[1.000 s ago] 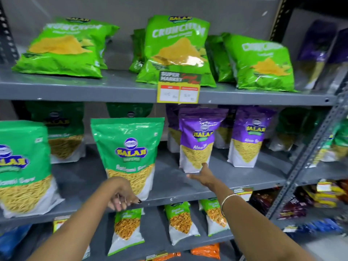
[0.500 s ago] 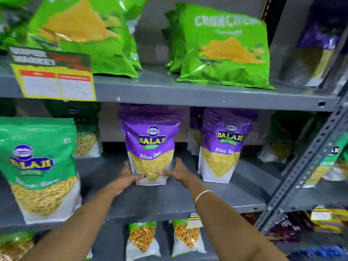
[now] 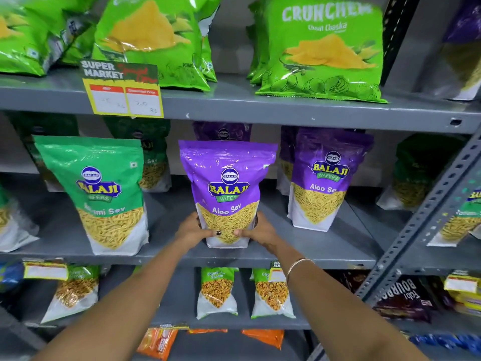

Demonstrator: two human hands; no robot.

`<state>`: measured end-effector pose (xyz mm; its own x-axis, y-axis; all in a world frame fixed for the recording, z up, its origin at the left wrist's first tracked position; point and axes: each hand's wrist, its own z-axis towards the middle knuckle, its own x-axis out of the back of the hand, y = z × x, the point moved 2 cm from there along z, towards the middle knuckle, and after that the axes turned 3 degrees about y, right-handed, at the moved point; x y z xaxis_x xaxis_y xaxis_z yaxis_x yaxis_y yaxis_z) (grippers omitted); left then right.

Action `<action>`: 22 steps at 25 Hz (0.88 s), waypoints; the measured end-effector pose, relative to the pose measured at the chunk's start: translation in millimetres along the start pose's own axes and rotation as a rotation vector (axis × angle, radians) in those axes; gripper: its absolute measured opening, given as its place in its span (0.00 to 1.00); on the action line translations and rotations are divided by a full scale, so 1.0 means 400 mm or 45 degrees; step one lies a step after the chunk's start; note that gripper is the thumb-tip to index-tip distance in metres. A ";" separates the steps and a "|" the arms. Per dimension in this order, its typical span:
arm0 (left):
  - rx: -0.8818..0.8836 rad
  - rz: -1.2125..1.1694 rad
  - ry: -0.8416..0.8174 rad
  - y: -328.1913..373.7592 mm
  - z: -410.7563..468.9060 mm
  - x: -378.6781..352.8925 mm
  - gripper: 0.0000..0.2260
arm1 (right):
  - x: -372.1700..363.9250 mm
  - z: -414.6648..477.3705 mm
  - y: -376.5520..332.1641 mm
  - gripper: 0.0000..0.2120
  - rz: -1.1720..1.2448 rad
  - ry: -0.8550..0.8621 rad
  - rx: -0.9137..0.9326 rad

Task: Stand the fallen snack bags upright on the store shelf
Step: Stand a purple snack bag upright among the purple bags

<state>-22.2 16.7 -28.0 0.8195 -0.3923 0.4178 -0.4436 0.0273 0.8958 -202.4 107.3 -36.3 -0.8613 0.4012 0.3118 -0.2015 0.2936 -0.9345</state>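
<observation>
A purple Aloo Sev bag stands upright near the front of the grey middle shelf. My left hand grips its lower left side and my right hand grips its lower right side, thumbs on the front. A second purple Aloo Sev bag stands upright to its right, and a green Ratlami Sev bag stands to its left. More purple and green bags stand behind them, partly hidden.
Bright green chip bags lean on the upper shelf, which carries a yellow price tag. Small green bags stand on the lower shelf. A slanted perforated metal upright borders the right side.
My left hand came from the green bag to the purple bag, and both hands now hold its base. The bag sits nearer the shelf's front edge. The view has shifted.
</observation>
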 end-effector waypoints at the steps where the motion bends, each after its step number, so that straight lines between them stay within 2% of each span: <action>1: -0.005 0.010 -0.005 -0.002 -0.012 0.003 0.32 | -0.002 -0.017 0.000 0.37 -0.012 -0.001 -0.004; 5: -0.049 0.051 -0.002 -0.002 -0.042 0.008 0.27 | -0.005 -0.056 -0.012 0.38 -0.034 0.002 0.017; 14: -0.071 0.116 -0.018 -0.004 -0.060 0.012 0.29 | -0.007 -0.079 -0.007 0.37 -0.051 0.001 0.032; 17: -0.043 0.203 -0.052 0.002 -0.060 0.011 0.34 | -0.008 -0.083 -0.005 0.37 -0.030 -0.013 0.013; 19: 0.089 0.458 -0.198 0.002 -0.062 0.016 0.39 | 0.003 -0.089 -0.010 0.40 -0.074 -0.039 -0.017; 20: 0.199 0.655 -0.336 0.001 -0.066 0.019 0.39 | 0.018 -0.092 -0.012 0.42 -0.110 -0.035 -0.037; 22: 0.454 0.984 -0.679 0.022 -0.091 0.011 0.31 | 0.081 -0.091 -0.008 0.47 -0.171 0.076 -0.057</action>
<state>-9.3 48.5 -12.9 0.0296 -0.7464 0.6648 -0.9398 0.2058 0.2729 -212.5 150.8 -16.9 -0.7982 0.4064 0.4445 -0.2908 0.3862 -0.8754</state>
